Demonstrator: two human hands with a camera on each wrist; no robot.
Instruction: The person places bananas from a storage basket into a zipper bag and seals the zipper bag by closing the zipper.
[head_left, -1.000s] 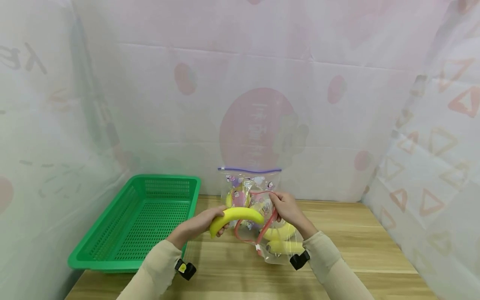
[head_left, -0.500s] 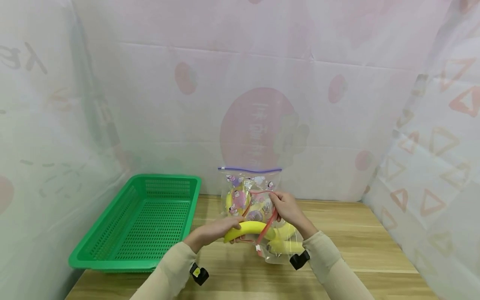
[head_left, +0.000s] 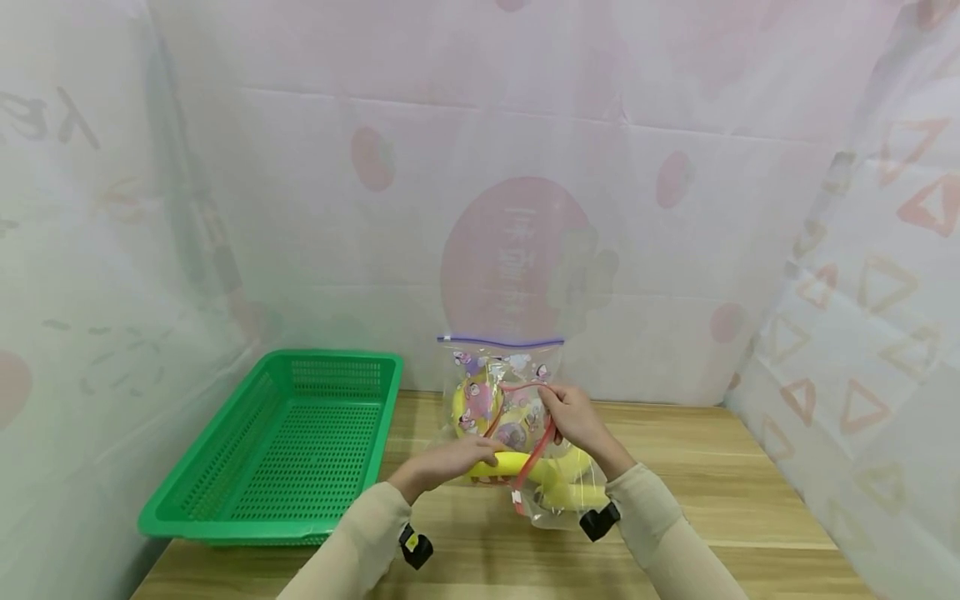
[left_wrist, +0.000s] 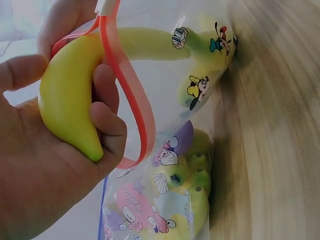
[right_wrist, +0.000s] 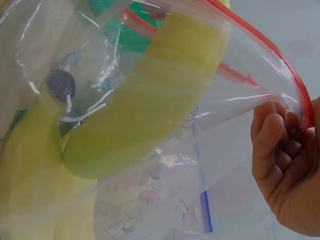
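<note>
My left hand (head_left: 457,460) grips a yellow banana (left_wrist: 67,90) by one end, fingers and thumb curled round it. Its far end reaches through the mouth of a clear printed zip bag with a red edge (left_wrist: 131,82). Through the plastic, the right wrist view shows that banana beside more bananas (right_wrist: 30,165) lying in the bag. My right hand (head_left: 577,418) pinches the red edge and keeps the mouth spread. A white slider (head_left: 517,497) sits at the edge's near end. Right behind stands a second clear bag with a purple zip (head_left: 501,342), holding yellow-green fruit.
At the left stands a green perforated plastic basket (head_left: 240,531), with no items showing inside. The wooden table (head_left: 690,500) runs up to a printed white cloth (head_left: 480,133) at the back, with similar cloth at both sides.
My left hand has moved right and slightly down, carrying the banana from in front of the red-edged bag into its mouth. My right hand stays on the edge.
</note>
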